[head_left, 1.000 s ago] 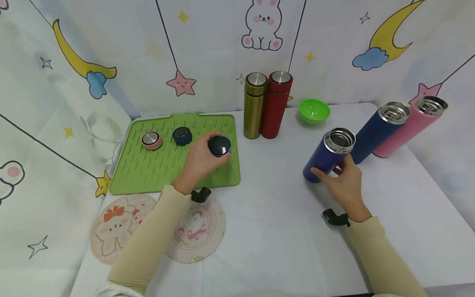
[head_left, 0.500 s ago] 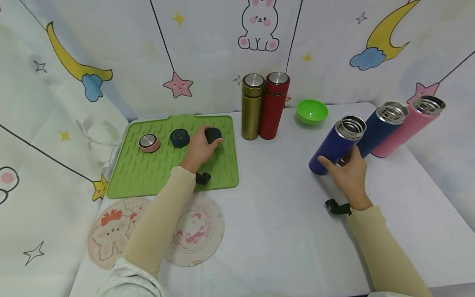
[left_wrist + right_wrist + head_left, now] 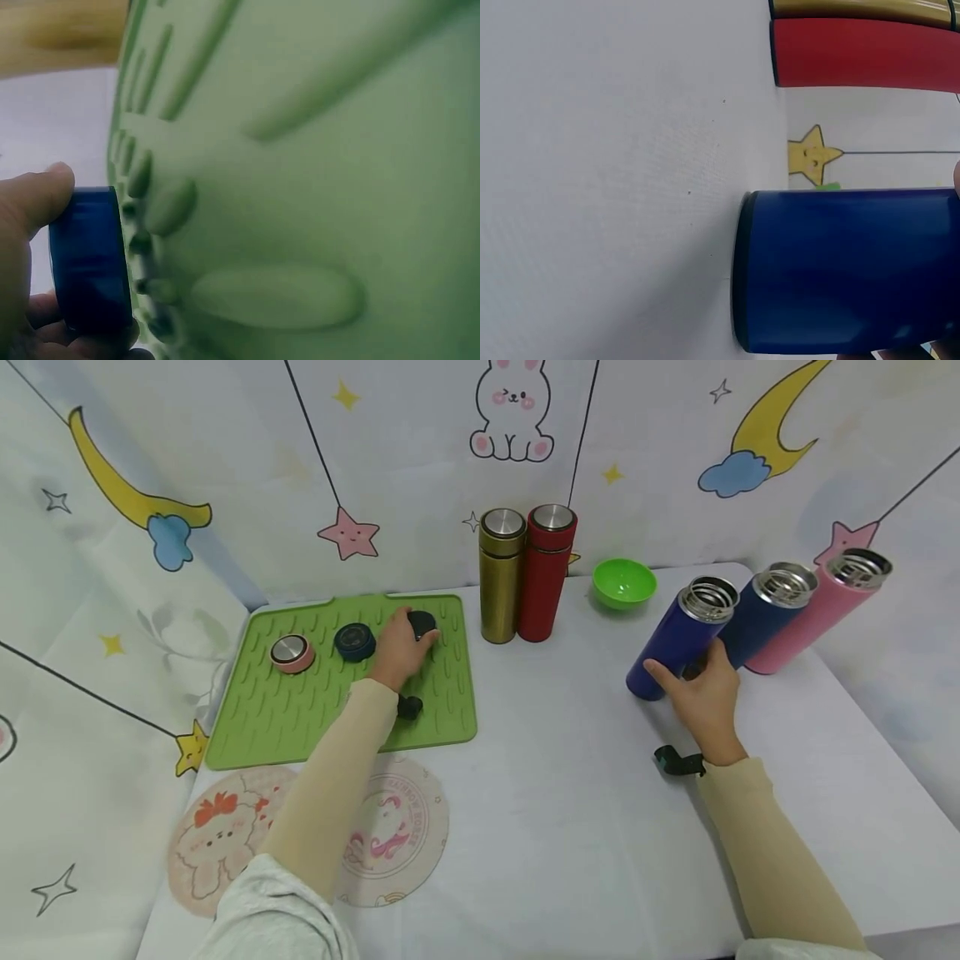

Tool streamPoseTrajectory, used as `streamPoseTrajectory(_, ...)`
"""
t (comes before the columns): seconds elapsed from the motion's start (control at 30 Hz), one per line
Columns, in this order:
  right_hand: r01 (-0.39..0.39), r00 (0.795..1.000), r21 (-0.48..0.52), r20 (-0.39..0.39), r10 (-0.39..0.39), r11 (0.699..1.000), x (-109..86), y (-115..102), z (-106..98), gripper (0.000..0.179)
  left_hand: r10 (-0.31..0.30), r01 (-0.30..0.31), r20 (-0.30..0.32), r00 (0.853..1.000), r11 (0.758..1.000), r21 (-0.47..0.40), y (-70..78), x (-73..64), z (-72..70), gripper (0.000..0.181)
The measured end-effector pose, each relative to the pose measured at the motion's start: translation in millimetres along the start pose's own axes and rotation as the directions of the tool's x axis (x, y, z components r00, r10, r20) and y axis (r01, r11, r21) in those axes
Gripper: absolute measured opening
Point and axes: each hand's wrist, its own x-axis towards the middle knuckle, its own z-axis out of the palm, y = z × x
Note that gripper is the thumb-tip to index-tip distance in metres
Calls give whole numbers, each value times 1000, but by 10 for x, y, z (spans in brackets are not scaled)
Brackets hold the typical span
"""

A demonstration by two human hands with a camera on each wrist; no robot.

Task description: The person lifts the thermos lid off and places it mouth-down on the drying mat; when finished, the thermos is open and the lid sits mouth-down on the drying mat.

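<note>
On the green ridged mat (image 3: 300, 727), my left hand (image 3: 397, 653) holds a dark blue bottle lid (image 3: 423, 624) by its sides. Thumb and fingers pinch that lid (image 3: 91, 259) in the left wrist view, its edge close to the mat. A pink lid (image 3: 292, 653) and a navy lid (image 3: 355, 642) lie to its left. On the right, my right hand (image 3: 705, 702) grips an uncapped blue thermos bottle (image 3: 675, 639) low on its body. Its base (image 3: 744, 274) is at the tabletop; whether it touches is hard to tell. Behind it stand uncapped navy (image 3: 765, 610) and pink (image 3: 821, 610) bottles.
Capped gold (image 3: 500, 581) and red (image 3: 546, 578) bottles stand side by side at the back, beside a green bowl (image 3: 624, 583). Two round printed placemats (image 3: 217, 847) lie at the front left, partly under my left forearm. A patterned cloth wall closes off the back.
My left hand has lowered the blue lid, turning it over, onto or just above the mat. My right hand has carried the blue bottle back and slightly right, beside the navy bottle.
</note>
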Motion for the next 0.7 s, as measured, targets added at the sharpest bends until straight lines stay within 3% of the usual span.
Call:
streamPoseTrajectory(0.2, -2, 1000, -8, -17, 2, 1000, 37, -6, 12, 74, -16, 16, 2, 1000, 1000, 6, -56, 52, 28, 78)
streamPoseTrajectory(0.5, -6, 999, 9, -32, 6, 1000, 60, 6, 31, 73, -27, 27, 1, 1000, 999, 25, -30, 79, 19, 79)
streamPoseTrajectory(0.7, -9, 1000, -36, -21, 8, 999, 31, 45, 26, 74, -38, 38, 3, 999, 999, 13, -38, 95, 56, 81)
